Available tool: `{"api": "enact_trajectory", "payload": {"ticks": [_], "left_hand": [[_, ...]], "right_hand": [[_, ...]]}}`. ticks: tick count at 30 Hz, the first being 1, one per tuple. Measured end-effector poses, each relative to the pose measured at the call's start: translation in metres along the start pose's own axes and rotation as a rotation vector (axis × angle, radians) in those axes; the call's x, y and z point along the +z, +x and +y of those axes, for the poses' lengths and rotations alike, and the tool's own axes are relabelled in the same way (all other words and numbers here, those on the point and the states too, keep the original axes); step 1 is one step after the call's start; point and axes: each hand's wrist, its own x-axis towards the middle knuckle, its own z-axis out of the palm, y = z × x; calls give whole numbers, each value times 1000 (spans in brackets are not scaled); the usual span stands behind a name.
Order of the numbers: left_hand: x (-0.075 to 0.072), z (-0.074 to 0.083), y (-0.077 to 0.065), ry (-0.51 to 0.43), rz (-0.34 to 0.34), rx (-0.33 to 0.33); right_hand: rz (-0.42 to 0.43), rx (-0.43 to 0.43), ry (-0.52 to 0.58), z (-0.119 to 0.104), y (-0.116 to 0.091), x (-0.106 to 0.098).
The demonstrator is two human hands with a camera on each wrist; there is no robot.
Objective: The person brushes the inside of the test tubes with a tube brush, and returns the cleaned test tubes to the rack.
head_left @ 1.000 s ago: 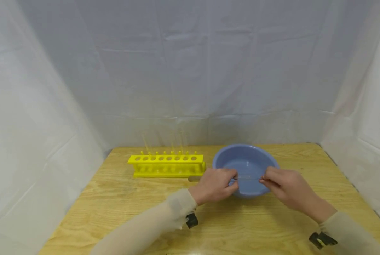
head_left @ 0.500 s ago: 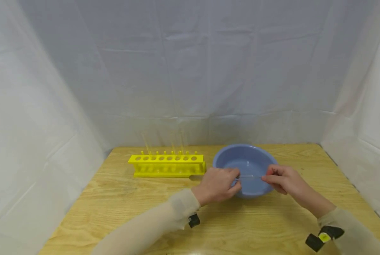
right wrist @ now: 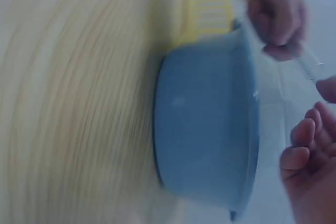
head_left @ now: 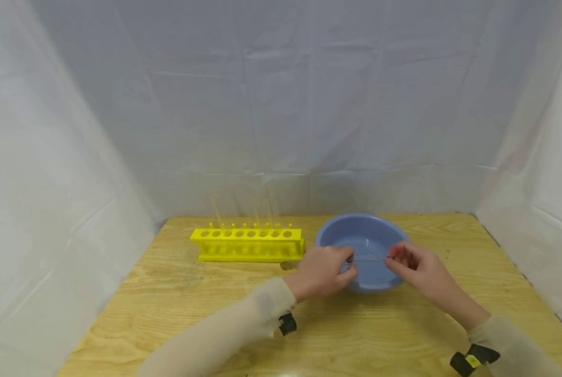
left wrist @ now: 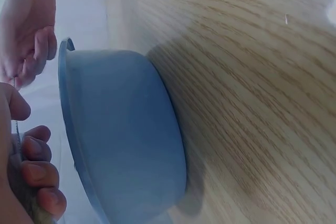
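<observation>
Over the blue basin (head_left: 363, 283), both hands work on a clear test tube (right wrist: 308, 65) lying about level. My left hand (head_left: 322, 271) grips the tube with curled fingers. A brownish tube end (head_left: 288, 265) pokes out on its left side. From the tube's mouth runs a thin twisted wire handle (left wrist: 15, 81), which looks like that of a test tube brush. Dark bristles (left wrist: 22, 190) seem to lie inside the tube within the left hand. My right hand (head_left: 424, 269) pinches the wire between thumb and fingers. Its fingertips are partly cut off in the right wrist view.
Left of the basin stands a yellow test tube rack (head_left: 248, 235) with a few clear tubes (head_left: 217, 212) upright at its back. Everything rests on a wooden table (head_left: 205, 314). White sheeting (head_left: 281, 104) hangs behind and at both sides.
The right hand moved slightly outward, then back toward the left hand, its fingers shifting on the wire. The protruding tube end looks darker now. The left hand moved slightly right, then stayed nearly still.
</observation>
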Motion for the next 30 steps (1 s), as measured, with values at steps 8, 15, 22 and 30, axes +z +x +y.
{"api": "enact_trajectory", "payload": {"ticks": [8,15,22,30], "left_hand": [[-1,-3,-1,-61,-21,-5],[-3,-3,-3,-72,-11,23],[-1,-4,-5,-15,28,41],[1,-3,-6,72,49,63]], "right_hand": [[206,-687,-544,6,2,0],[274,-909,-678,1,7,-3],[197,-836,-600,-2,6,-2],[14,-489,-306,-2,0,-5]]}}
